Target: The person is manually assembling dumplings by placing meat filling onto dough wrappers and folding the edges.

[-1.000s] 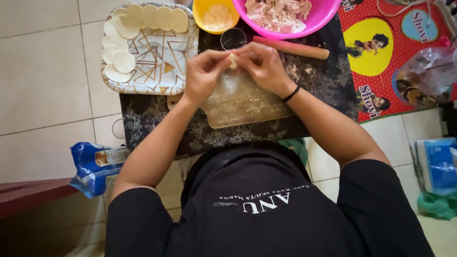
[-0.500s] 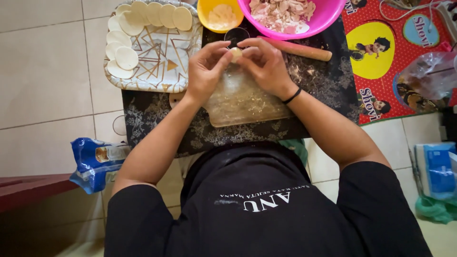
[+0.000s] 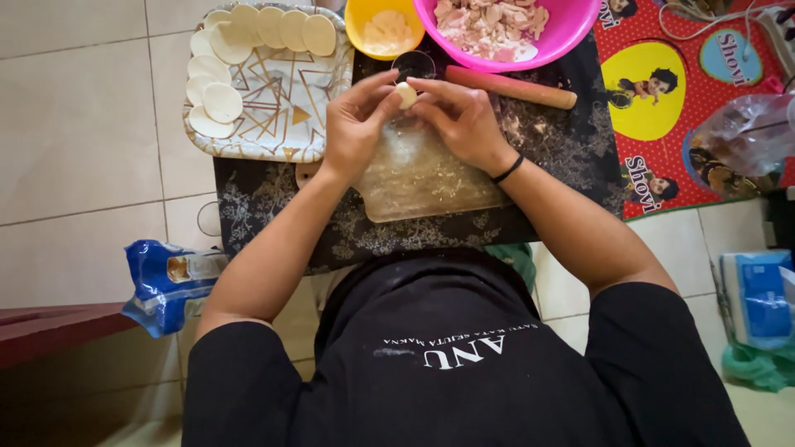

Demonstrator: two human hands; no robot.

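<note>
A small pale dough piece (image 3: pixel 406 94) is pinched between the fingertips of both hands above a floured wooden board (image 3: pixel 426 178). My left hand (image 3: pixel 354 126) grips it from the left, and my right hand (image 3: pixel 460 116), with a black band at the wrist, grips it from the right. Just beyond the hands stands a small dark cup (image 3: pixel 413 64). A wooden rolling pin (image 3: pixel 511 87) lies to the right of it.
A patterned tray (image 3: pixel 273 108) at the left holds several round dough discs (image 3: pixel 222 102). A yellow bowl (image 3: pixel 383 25) and a pink bowl of chopped filling (image 3: pixel 503 25) sit at the far edge. A blue flour bag (image 3: pixel 170 280) lies on the tiled floor.
Both hands stay together on the dough piece, with the fingers shifting slightly around it. The view has tilted a little; nothing else moved.
</note>
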